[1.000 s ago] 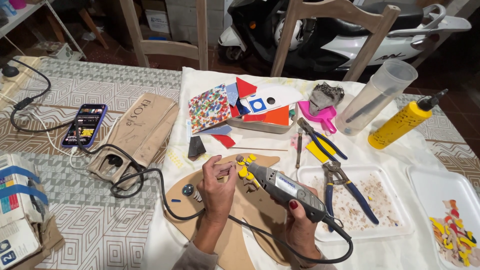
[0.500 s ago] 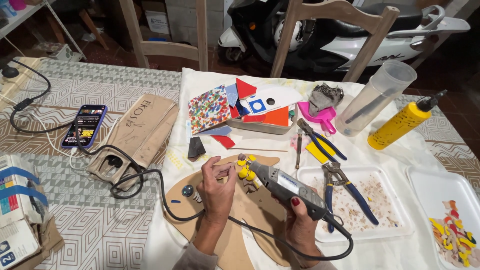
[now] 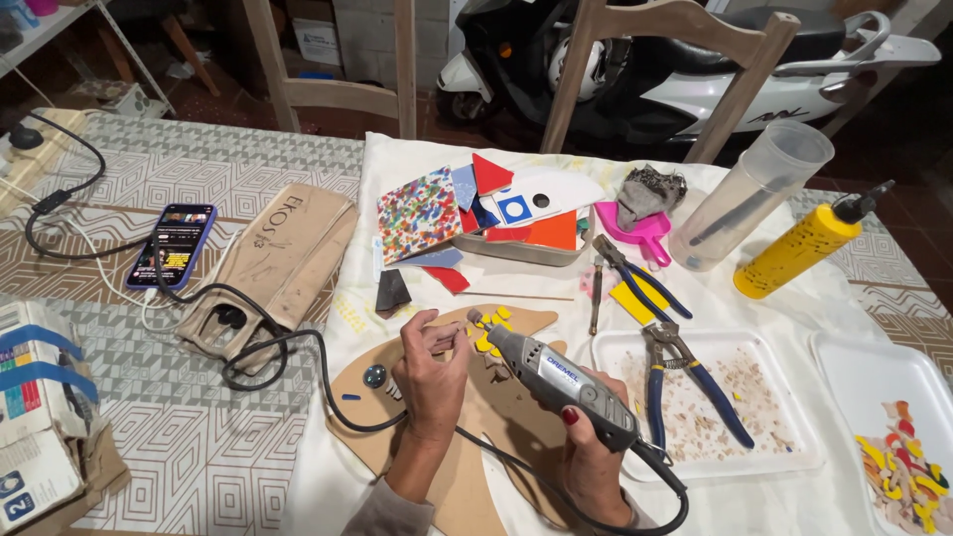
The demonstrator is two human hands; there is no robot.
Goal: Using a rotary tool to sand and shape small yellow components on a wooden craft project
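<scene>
2 chairs [image 3: 338, 89], 2 pliers [image 3: 685, 382], 2 trays [image 3: 784, 462], 1 phone [image 3: 171, 245], maybe.

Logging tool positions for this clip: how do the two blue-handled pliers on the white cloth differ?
The upper blue-handled pliers lie on the cloth across a yellow tile piece; the lower blue-handled pliers lie in the white foam tray among chips. The lower pair looks bulkier. Both lie untouched, handles spread.

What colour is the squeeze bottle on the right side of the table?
The squeeze bottle is yellow with a black nozzle, clearest in the head view.
</scene>
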